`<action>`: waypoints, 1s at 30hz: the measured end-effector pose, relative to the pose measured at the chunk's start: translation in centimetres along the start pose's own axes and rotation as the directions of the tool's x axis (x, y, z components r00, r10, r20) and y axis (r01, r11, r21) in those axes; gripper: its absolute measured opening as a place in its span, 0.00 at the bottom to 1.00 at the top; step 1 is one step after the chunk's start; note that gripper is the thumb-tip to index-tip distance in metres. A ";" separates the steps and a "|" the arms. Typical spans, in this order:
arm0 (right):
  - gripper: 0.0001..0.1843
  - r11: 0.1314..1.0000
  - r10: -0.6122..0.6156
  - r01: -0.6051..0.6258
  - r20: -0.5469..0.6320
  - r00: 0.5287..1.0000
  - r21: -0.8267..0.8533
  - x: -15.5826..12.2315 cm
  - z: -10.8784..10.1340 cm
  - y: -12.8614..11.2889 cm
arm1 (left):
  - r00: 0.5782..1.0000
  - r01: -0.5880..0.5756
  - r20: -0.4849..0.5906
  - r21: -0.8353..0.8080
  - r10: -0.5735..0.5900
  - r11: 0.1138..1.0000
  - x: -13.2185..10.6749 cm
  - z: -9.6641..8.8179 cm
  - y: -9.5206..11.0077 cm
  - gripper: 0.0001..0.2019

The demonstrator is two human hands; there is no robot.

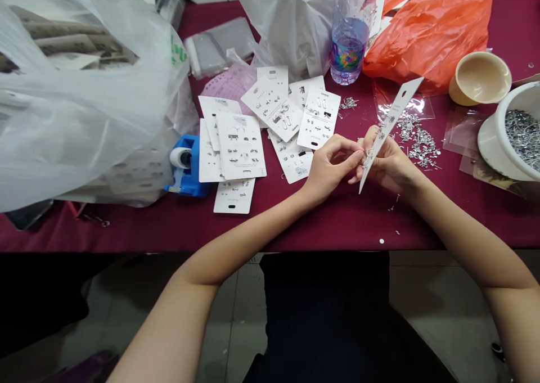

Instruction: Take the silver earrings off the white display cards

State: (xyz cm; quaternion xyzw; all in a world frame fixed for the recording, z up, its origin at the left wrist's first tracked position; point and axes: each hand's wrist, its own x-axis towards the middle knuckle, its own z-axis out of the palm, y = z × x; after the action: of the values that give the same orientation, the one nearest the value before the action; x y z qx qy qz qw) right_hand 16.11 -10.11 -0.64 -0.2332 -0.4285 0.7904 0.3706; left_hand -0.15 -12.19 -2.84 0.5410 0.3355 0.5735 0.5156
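Note:
A white earring card [391,118] stands tilted on edge above the table, with small metal earrings on its left-facing side. Behind it, my right hand [394,161] grips the card, its fingers partly hidden by it. From the left, my left hand [329,166] reaches to the card's lower part, thumb and forefinger pinched at a small silver hoop earring [370,153]. Just beyond my right hand lies a loose pile of small metal earring pieces [422,144]. Left of my hands, several filled earring cards [242,147] overlap on the dark red cloth.
A blue tape dispenser [192,166] stands beside a large white plastic bag [84,113]. Farther back are a plastic bottle [348,48] and an orange bag [439,34]. At right stand a beige cup [480,79] and a white tub [491,141] of metal pins.

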 end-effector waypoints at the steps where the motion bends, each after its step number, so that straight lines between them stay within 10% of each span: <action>1: 0.24 1.000 0.000 0.000 0.006 1.000 0.006 0.0 0.0 0.1 | 1.000 -0.004 -0.005 0.003 0.004 1.000 -0.1 0.1 0.0 0.17; 20: 0.23 0.999 0.020 -0.021 0.011 1.000 0.030 0.1 0.1 0.0 | 0.995 0.094 0.020 0.038 -0.094 0.995 0.1 0.0 0.0 0.21; 30: 0.27 0.992 -0.015 0.001 -0.107 0.994 -0.123 0.0 0.5 -0.4 | 0.960 0.137 0.228 0.131 -0.164 0.982 1.3 -1.2 0.3 0.22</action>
State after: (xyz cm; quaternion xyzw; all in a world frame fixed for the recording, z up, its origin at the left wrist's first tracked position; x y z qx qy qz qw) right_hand 15.93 -10.16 -0.02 -0.2959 -0.4566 0.7474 0.3812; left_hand -1.27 -10.85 -2.45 0.6072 0.3438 0.4435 0.5626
